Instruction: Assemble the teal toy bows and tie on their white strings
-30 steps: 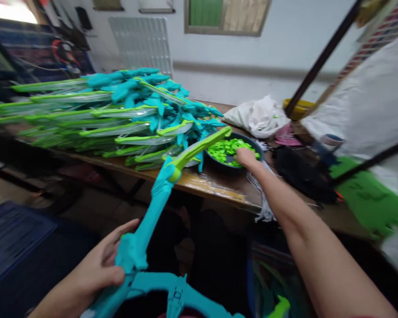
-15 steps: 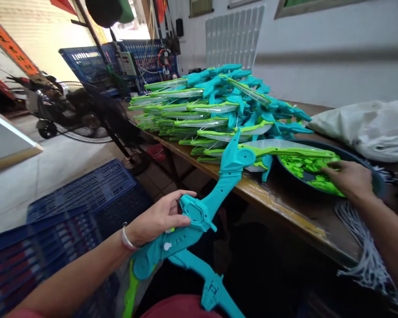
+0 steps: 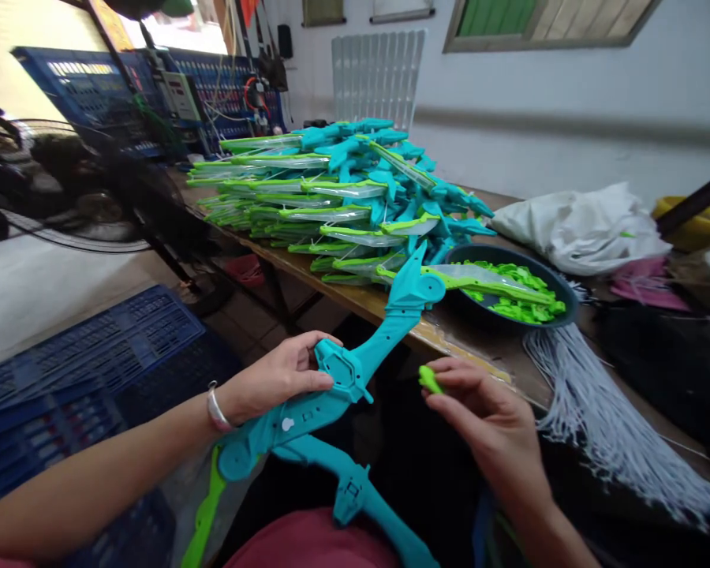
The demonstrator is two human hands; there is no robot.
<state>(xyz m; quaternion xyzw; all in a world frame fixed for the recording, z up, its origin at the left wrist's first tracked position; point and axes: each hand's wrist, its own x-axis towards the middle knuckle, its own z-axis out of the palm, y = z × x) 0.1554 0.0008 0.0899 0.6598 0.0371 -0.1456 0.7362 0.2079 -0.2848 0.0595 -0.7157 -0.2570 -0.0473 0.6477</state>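
My left hand [image 3: 284,375] is closed around the middle of a turquoise toy bow [image 3: 390,323], thumb on top beside a raised hexagonal frame. Green limbs extend from the bow's two ends, one of them reaching over a dark round basin [image 3: 509,321]. A second turquoise piece [image 3: 346,481] of similar shape lies below it, over my lap. Between the thumb and fingers of my right hand [image 3: 491,418] is a small bright green plastic piece [image 3: 429,379], held apart from the bow. Many similar green pieces [image 3: 526,292] lie in the basin.
A large pile of turquoise and green toy bows [image 3: 331,189] covers the wooden table [image 3: 450,339]. White cords [image 3: 609,410] hang over its edge at right, near a white sack [image 3: 580,225]. Blue crates [image 3: 154,339] and a standing fan [image 3: 83,189] are at left.
My right hand has come out of the basin, back toward the bow, with a green piece in its fingers. My left hand keeps its hold. The view has turned right.
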